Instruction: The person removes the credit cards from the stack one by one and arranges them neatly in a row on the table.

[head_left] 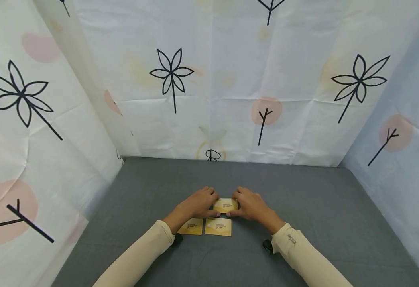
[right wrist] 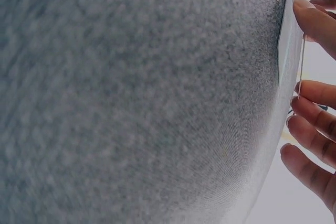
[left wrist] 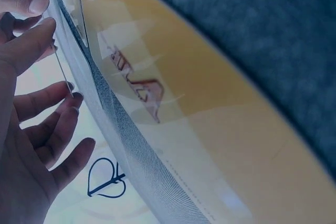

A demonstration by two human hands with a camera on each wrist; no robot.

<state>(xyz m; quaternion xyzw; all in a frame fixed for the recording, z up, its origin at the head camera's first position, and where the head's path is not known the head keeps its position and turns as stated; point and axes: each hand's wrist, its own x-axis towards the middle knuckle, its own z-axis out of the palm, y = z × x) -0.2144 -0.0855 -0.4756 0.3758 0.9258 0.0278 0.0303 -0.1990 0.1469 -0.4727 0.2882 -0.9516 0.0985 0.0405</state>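
Between both hands, in the head view, is a yellow card (head_left: 225, 205) with small dark print. My left hand (head_left: 199, 202) pinches its left edge between thumb and fingers. At the opposite edge my right hand (head_left: 251, 205) pinches it too. In both wrist views this card shows edge-on, as a thin line between thumb and fingertips. Nearer to me, two more yellow cards lie flat side by side: a left card (head_left: 191, 227), partly covered by the left wrist, and a right card (head_left: 218, 227). One yellow card (left wrist: 220, 108) fills much of the left wrist view.
A dark grey cloth (head_left: 302, 207) covers the table. White printed curtains with line-drawn flowers, such as the back curtain (head_left: 227, 71), enclose it at the back and both sides. Cream sleeves (head_left: 139, 255) cover the forearms, with dark wrist devices (head_left: 268, 246) beneath.
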